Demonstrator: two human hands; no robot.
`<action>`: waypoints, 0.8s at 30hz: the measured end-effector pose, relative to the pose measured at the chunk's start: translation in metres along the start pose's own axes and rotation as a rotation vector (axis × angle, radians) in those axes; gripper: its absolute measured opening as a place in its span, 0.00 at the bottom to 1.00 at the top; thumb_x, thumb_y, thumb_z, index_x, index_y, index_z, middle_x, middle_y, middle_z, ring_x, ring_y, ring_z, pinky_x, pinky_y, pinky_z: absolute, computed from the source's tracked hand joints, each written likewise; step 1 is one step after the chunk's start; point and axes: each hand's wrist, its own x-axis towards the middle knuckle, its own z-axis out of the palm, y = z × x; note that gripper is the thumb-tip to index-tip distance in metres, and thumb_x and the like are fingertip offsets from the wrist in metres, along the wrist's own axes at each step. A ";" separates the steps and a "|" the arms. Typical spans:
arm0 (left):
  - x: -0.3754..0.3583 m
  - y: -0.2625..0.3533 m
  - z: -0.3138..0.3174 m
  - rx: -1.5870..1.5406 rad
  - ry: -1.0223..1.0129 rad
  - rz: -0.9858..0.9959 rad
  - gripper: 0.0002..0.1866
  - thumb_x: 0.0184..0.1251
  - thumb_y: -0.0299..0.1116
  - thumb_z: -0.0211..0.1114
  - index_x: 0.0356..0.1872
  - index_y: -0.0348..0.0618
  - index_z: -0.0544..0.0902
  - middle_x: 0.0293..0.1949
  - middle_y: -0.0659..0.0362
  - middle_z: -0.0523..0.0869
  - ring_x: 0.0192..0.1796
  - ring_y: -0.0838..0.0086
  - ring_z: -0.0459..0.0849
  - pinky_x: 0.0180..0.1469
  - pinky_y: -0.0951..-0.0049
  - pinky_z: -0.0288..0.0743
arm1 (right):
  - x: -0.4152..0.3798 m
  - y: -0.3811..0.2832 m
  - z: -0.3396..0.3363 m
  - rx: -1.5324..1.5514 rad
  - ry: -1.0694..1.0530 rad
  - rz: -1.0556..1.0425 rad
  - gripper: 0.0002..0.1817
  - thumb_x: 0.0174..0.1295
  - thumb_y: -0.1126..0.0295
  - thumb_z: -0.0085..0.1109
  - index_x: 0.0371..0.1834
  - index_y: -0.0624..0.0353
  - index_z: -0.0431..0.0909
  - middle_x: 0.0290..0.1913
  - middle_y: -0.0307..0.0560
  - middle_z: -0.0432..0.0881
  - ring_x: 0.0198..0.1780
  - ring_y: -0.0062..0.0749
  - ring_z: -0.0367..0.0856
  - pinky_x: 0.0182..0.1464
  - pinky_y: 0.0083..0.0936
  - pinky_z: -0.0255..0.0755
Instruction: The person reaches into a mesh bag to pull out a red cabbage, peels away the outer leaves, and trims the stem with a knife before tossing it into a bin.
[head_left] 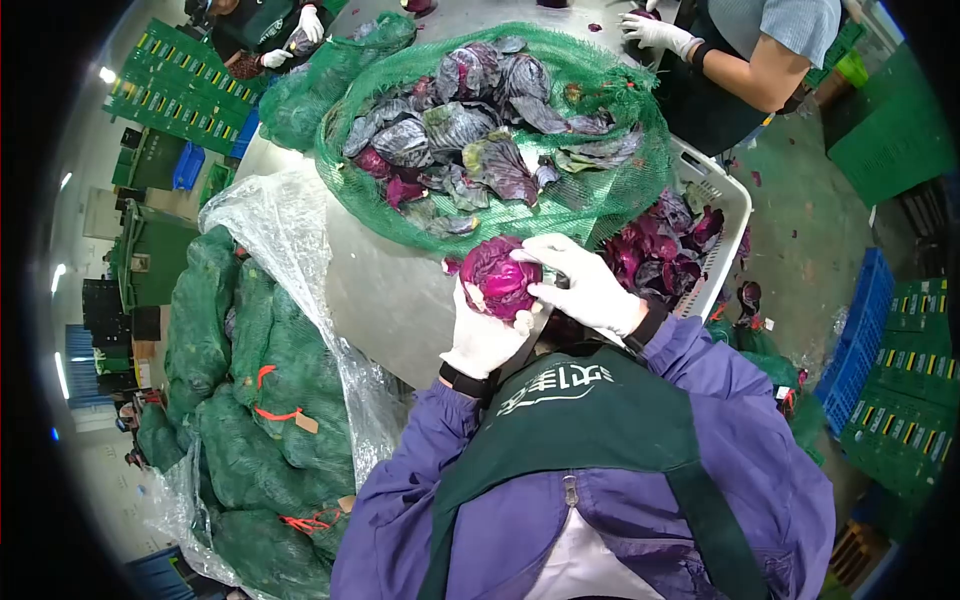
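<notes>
A peeled red cabbage [498, 277] is held over the near edge of the metal table [380, 300]. My left hand [480, 335], in a white glove, supports it from below and the left. Gloved in white too, my right hand [585, 285] touches the cabbage's right side, with thumb and fingers bent against its leaves. Just beyond lies an opened green net bag [400, 235] with several cabbages and loose outer leaves [500, 165] on it. To the right of my right hand, a white crate [735, 215] holds purple leaves [650, 245].
Full green net sacks [250, 440] and clear plastic film [290, 220] are at the left. Another person's gloved hand [655, 35] holds a cabbage at the top right; a second person [265, 30] works at the top left. Green crates [900, 380] stand at the far right.
</notes>
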 end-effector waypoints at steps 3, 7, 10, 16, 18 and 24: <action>0.001 0.007 -0.001 -0.147 -0.215 -0.137 0.39 0.63 0.72 0.48 0.65 0.56 0.70 0.61 0.51 0.73 0.51 0.54 0.76 0.40 0.67 0.80 | 0.007 0.007 -0.002 0.112 -0.029 -0.012 0.16 0.60 0.78 0.64 0.52 0.62 0.80 0.48 0.47 0.80 0.52 0.27 0.78 0.56 0.27 0.73; -0.009 0.008 0.012 -0.230 -0.200 -0.316 0.43 0.63 0.75 0.47 0.65 0.48 0.69 0.54 0.47 0.76 0.40 0.62 0.77 0.34 0.73 0.76 | 0.004 0.015 -0.024 0.382 -0.246 0.231 0.08 0.59 0.78 0.65 0.41 0.64 0.81 0.38 0.40 0.83 0.43 0.22 0.79 0.51 0.24 0.73; -0.004 0.008 -0.028 -0.347 -0.104 -0.374 0.44 0.64 0.73 0.50 0.68 0.45 0.67 0.45 0.45 0.77 0.26 0.75 0.72 0.27 0.80 0.68 | -0.006 -0.011 -0.067 0.518 -0.250 0.565 0.06 0.61 0.76 0.63 0.41 0.62 0.83 0.35 0.40 0.85 0.31 0.15 0.79 0.33 0.15 0.72; -0.011 0.031 -0.044 -0.404 -0.261 -0.230 0.45 0.61 0.73 0.52 0.65 0.42 0.67 0.42 0.46 0.76 0.27 0.76 0.69 0.25 0.79 0.65 | -0.038 0.062 -0.091 0.054 0.264 0.569 0.22 0.63 0.76 0.61 0.62 0.63 0.77 0.50 0.40 0.85 0.32 0.15 0.79 0.33 0.17 0.76; 0.000 0.048 -0.041 -0.006 -0.315 -0.137 0.48 0.63 0.78 0.45 0.66 0.42 0.68 0.53 0.43 0.79 0.34 0.65 0.81 0.27 0.74 0.73 | -0.029 0.054 -0.063 0.297 0.158 0.475 0.23 0.65 0.72 0.60 0.64 0.58 0.76 0.49 0.43 0.86 0.29 0.13 0.77 0.30 0.15 0.72; 0.005 0.056 0.038 0.861 -0.149 0.104 0.38 0.75 0.49 0.57 0.77 0.47 0.53 0.62 0.52 0.77 0.59 0.66 0.81 0.53 0.66 0.80 | 0.027 0.052 -0.020 0.888 0.014 0.626 0.24 0.70 0.50 0.55 0.59 0.56 0.73 0.38 0.41 0.85 0.26 0.24 0.83 0.23 0.17 0.72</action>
